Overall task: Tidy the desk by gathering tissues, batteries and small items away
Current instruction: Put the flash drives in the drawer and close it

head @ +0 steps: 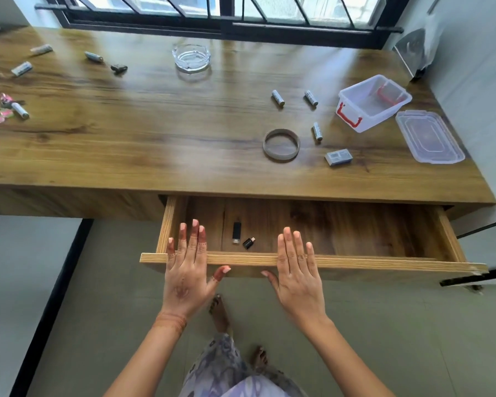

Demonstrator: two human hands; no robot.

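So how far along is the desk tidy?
Early. Done: only a black USB stick and a small adapter lie in the open drawer. In hand: nothing; left hand and right hand are flat at the drawer front. Left: batteries lie scattered on the desk, the clear box looks empty, its lid off.

Bright daylight comes through the window [184,7] behind the far edge of the desk [126,138] and leaves pale glare across its middle. Shadows are soft. The wide lens bends the desk's edges, and the batteries [22,68] at the far left corner look smeared.
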